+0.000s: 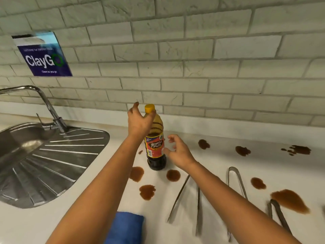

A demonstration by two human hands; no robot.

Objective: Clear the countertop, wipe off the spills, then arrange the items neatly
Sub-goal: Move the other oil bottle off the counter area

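A soy sauce bottle (156, 148) with a yellow cap and red label stands upright on the white countertop (228, 166). My left hand (139, 121) is up at the bottle's neck with fingers spread, and its thumb lies across the neck just below the cap. My right hand (178, 151) is beside the label with fingers loosely curled, gripping nothing. Brown spills (173, 175) dot the counter around the bottle; a larger puddle (290, 200) lies at the right. A folded blue cloth (126, 226) lies at the near edge.
A steel sink with drainboard (52, 155) and tap (45, 103) fills the left. Metal tongs (186, 198) lie under my right forearm, a second pair (237, 180) further right, a dark-tipped pair (277, 213) beside the puddle. A tiled wall with a blue sign (45, 57) stands behind.
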